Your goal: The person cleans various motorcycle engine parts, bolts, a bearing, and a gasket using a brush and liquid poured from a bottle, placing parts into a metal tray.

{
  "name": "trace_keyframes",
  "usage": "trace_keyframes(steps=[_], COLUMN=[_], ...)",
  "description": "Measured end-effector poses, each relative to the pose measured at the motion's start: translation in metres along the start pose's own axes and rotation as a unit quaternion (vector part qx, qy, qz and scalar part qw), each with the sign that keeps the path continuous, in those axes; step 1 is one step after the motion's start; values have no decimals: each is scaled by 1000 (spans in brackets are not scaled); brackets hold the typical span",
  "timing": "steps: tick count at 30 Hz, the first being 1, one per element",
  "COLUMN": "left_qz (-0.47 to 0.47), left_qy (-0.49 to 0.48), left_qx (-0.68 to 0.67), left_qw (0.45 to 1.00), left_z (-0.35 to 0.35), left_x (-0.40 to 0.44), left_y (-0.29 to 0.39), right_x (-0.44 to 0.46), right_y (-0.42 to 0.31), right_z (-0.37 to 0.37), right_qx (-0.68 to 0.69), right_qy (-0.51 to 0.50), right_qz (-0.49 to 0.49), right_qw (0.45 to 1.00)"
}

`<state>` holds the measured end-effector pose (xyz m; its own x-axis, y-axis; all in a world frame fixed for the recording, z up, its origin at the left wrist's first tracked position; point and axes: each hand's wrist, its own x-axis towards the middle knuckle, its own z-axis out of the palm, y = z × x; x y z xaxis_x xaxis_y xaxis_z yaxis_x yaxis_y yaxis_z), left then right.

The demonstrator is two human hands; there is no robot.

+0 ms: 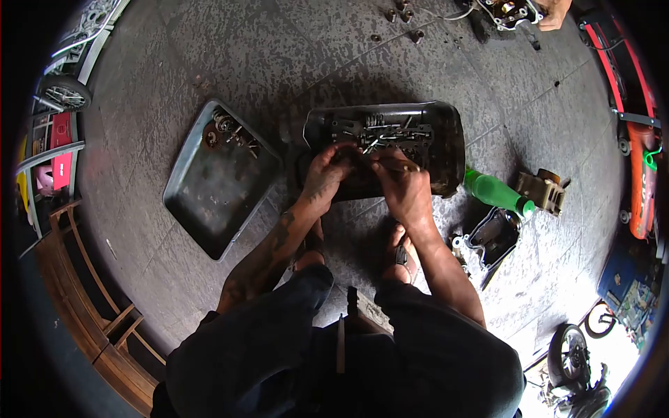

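Note:
Both hands work over a black tray (456,150) that holds metal engine parts (411,136), among them a coil spring (375,120). My left hand (326,175) is closed at the tray's near side, its fingers curled round something dark that I cannot make out. Close to it, my right hand (405,187) grips a thin-handled tool (411,167), whose brownish end sticks out past the knuckles. The tool's working end is hidden between the hands.
A second black tray (216,202) with small metal parts stands left. To the right are a green bottle (495,190), an engine cylinder (542,190) and a dark cover (496,237). Another person's hand (555,12) touches an engine casing (512,14). A wooden bench (77,299) is left.

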<state>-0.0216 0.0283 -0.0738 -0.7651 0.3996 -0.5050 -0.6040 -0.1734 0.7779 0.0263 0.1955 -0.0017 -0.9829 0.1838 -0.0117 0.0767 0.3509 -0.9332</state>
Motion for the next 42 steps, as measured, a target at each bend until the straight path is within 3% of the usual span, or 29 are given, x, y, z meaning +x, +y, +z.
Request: trace_keyframes(steps=[3, 5, 6, 8, 10, 14, 16, 21, 23, 25, 26, 31, 33, 35, 37, 39, 42], left_qz=[-15, -33, 10, 54, -4, 5, 61, 33, 37, 65, 69, 24, 18, 11, 6, -1, -18], left_qy=[12, 24, -4, -37, 53, 29, -5, 22, 21, 24, 20, 42, 35, 34, 2, 23, 36], left_qx=[2, 6, -11, -25, -23, -20, -39, -27, -36, -58, -58, -54, -37, -20, 56, 106, 151], left_qw=[1000, 999, 1000, 998, 998, 999, 997, 999, 998, 996, 996, 997, 999, 999, 998, 994, 988], left_z=[6, 11, 14, 16, 12, 12, 21, 5, 9, 14, 13, 9, 9, 7, 3, 5, 5], left_x=[-7, -9, -4, -5, -10, -13, -5, -6, -11, -7, -7, -5, -2, 1, 1, 2, 4], left_y=[-1, -4, -4, -4, 0, -2, 0, -2, -3, 0, 1, -3, 0, 2, 2, 6, 1], right_x=[1, 0, 0, -5, -1, -1, 0, -1, -2, 2, 2, 1, 8, 13, 20, 23, 24], right_y=[-8, -21, -16, -8, 5, -7, -3, 8, -4, -8, 1, 30, 48, 56, 46, 24, 6], right_z=[-9, -10, -5, -4, -3, -8, -5, -15, -9, -6, -9, -13, -7, -13, -22, -33, -32], right_qx=[-35, 47, 85, 43, -48, 44, 37, -23, 34, 49, -16, -68, -165, -164, -125, 19, 43], right_qy=[-6, 71, 80, 53, 7, 86, 67, 49, 67, 59, 47, 36, 24, 18, 11, 56, 27], right_qz=[22, 12, -16, 5, -2, 33, 7, 8, 42, -12, -2, 78, 35, 14, 77, 51, 1], right_qw=[999, 996, 993, 998, 999, 995, 997, 998, 996, 997, 999, 994, 985, 986, 989, 997, 999])
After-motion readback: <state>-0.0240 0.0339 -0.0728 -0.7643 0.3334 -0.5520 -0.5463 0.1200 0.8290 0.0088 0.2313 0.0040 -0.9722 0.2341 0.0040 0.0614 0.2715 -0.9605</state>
